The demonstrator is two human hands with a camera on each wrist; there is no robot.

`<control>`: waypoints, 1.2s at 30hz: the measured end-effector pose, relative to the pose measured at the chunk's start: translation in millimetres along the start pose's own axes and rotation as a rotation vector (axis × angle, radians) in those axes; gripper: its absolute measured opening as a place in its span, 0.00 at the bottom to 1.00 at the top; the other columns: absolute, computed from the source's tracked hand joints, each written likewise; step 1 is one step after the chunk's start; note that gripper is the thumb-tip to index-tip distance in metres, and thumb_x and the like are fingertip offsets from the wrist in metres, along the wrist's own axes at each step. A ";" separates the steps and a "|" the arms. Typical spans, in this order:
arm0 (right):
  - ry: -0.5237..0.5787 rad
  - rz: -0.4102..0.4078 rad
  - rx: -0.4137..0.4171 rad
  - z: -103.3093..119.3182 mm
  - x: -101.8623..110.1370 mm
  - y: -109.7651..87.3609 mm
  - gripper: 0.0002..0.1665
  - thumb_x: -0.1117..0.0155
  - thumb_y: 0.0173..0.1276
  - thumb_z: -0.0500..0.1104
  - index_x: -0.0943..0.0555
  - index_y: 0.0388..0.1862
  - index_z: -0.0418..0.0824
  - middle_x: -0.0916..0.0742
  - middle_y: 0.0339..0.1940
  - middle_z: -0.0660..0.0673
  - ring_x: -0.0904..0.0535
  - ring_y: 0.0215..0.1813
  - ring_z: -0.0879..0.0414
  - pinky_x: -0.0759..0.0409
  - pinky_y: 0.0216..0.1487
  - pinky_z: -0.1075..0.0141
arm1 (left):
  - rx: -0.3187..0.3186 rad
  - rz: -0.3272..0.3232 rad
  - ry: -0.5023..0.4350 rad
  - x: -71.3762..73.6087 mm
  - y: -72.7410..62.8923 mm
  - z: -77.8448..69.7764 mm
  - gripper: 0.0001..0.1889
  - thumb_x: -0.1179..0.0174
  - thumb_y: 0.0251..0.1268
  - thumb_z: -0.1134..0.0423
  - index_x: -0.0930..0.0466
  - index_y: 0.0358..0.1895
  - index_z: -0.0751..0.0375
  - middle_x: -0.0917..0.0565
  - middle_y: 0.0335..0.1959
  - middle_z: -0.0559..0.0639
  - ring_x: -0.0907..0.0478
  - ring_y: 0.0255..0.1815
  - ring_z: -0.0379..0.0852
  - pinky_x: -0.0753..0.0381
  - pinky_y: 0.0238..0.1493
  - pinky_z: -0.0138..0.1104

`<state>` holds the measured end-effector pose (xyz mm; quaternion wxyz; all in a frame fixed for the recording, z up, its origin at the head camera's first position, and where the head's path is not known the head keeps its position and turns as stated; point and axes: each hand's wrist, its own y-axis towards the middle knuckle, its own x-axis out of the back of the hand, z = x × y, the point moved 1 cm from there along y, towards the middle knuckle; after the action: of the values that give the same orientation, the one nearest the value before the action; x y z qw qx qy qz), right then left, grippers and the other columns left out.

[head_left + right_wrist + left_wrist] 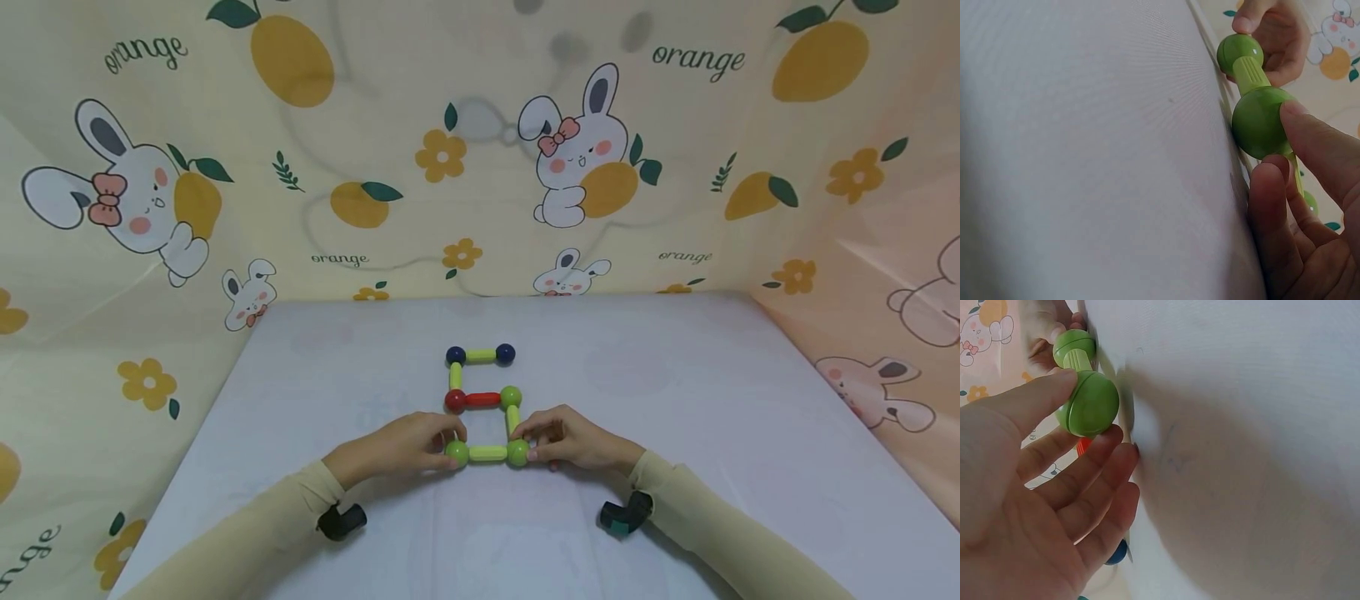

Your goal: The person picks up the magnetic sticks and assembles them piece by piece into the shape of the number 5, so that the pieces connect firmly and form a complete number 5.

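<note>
A chain of balls and short rods lies on the white table. Its bottom row is a yellow-green rod (488, 453) between two green balls. My left hand (408, 443) pinches the left green ball (1092, 403) between thumb and fingers, its other fingers spread below in the left wrist view. With thumb and fingers my right hand (573, 440) grips the right green ball (1263, 122). From there an upright yellow-green rod (513, 419) leads to another green ball (511, 396). A red rod (482, 400) joins that to a red ball (455, 401).
Beyond the red ball, a yellow-green rod (455, 377) runs up to a navy ball (455, 356), and another rod (481, 356) reaches a second navy ball (506, 354). A printed cloth (480, 217) hangs behind the table (675, 358). Black wrist cameras (342, 522) sit under both sleeves.
</note>
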<state>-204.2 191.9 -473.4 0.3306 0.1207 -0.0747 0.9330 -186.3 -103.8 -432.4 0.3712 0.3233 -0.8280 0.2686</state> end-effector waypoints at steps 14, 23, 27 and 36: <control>0.015 0.007 -0.011 1.1 0.4 0.5 0.20 0.34 0.71 0.38 0.18 0.60 0.35 0.16 0.53 0.40 0.24 0.31 0.65 0.20 0.31 0.73 | -0.003 -0.004 0.002 1.5 -1.6 -0.9 0.15 0.29 0.63 0.56 0.19 0.51 0.49 0.16 0.42 0.41 0.22 0.45 0.41 0.19 0.50 0.35; 0.023 0.013 0.002 0.7 0.4 0.3 0.20 0.34 0.71 0.38 0.19 0.60 0.33 0.16 0.51 0.44 0.24 0.31 0.65 0.20 0.31 0.73 | 0.009 -0.009 0.000 -0.7 -1.0 0.1 0.16 0.29 0.62 0.57 0.19 0.51 0.49 0.16 0.41 0.41 0.22 0.44 0.41 0.19 0.50 0.34; 0.021 0.013 0.001 0.2 1.2 0.5 0.20 0.34 0.71 0.38 0.18 0.60 0.34 0.16 0.51 0.45 0.24 0.31 0.65 0.20 0.30 0.73 | 0.014 -0.004 -0.007 -0.2 -0.6 -0.5 0.16 0.29 0.62 0.57 0.19 0.52 0.50 0.16 0.40 0.41 0.22 0.44 0.41 0.19 0.49 0.34; 0.015 0.023 0.013 -0.6 3.2 1.0 0.20 0.35 0.71 0.37 0.19 0.60 0.33 0.16 0.50 0.44 0.24 0.31 0.66 0.21 0.31 0.73 | 0.001 0.004 -0.016 0.9 0.6 -0.3 0.17 0.30 0.63 0.56 0.19 0.54 0.52 0.16 0.41 0.42 0.22 0.44 0.42 0.19 0.50 0.34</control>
<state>-207.4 193.2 -473.1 0.3197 0.1150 -0.0677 0.9381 -187.1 -103.5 -431.6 0.3640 0.3241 -0.8313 0.2672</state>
